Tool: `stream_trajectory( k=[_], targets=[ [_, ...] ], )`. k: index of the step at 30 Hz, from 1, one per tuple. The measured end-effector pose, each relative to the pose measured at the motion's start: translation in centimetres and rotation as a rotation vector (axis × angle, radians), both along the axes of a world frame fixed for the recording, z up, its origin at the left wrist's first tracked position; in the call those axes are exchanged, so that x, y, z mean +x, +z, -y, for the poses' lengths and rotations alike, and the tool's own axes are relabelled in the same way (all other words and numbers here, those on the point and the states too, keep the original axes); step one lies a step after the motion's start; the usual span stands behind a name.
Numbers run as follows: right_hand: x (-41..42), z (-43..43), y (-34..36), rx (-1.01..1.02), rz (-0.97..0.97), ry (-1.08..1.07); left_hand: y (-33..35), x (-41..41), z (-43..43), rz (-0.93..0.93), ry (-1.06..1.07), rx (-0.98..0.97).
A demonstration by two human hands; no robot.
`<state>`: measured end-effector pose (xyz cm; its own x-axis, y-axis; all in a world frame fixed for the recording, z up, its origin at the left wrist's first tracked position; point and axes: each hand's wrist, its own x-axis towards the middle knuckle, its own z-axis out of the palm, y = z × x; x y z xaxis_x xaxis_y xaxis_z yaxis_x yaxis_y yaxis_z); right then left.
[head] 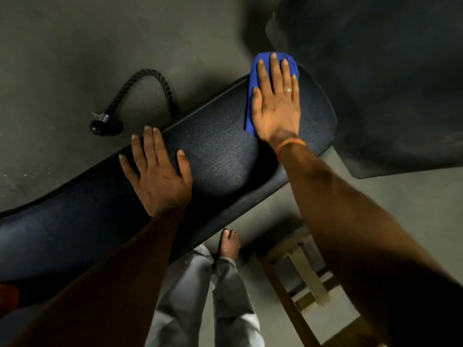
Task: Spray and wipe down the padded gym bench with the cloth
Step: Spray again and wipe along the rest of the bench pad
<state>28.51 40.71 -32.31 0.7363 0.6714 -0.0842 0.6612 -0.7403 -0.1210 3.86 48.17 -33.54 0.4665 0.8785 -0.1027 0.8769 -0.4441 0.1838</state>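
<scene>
Head camera, looking straight down, and nearest to us are light trousers [200,296] and one bare foot [229,244] on the floor [75,46], toes tucked just under the near edge of the desk [220,146]. To the right of the legs sits a wooden frame [308,276], partly hidden by the right forearm; we cannot tell what it belongs to. At the lower left border there is a small orange patch [8,294], too cut off to name.

Up to the padded desk now: one long dark pad running diagonally, its left part cut off by the border, its rounded end up at the right. We count two hands on it. Our left hand [160,181] lies flat mid-pad, grip spread and holding nothing, fingertips reaching the far long edge. A stretch of bare pad lies between the hands. Our right hand [278,108], with one ring [288,90] and an orange wristband [292,144], presses palm-down with straight fingers on the one blue cloth [253,78]. That cloth sits near the rounded end and laps over the far edge. A strip of bare pad lies right of it.

Beyond, on the floor, one black rope [150,76] curls to a knobbed end [100,126], its other end hidden behind the desk. Far right, a dark mat [388,96] blurs into shadow.
</scene>
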Motion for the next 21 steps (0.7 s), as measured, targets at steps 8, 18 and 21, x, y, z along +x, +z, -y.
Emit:
stream_trajectory(
  k=[8, 18, 21],
  targets=[
    [-7.1, 7.6, 1.2, -0.021, -0.066, 0.037, 0.4, 1.3, 0.3, -0.074, -0.031, 0.016],
    [3.2, 3.8, -0.5, 0.001, 0.033, 0.031, -1.3, 11.3, 1.6, 0.012, -0.327, 0.002],
    [-0.3, 6.0, 0.1, 0.017, 0.015, -0.002, -0.7, 11.3, 1.5, 0.025, -0.337, -0.006]
  ],
)
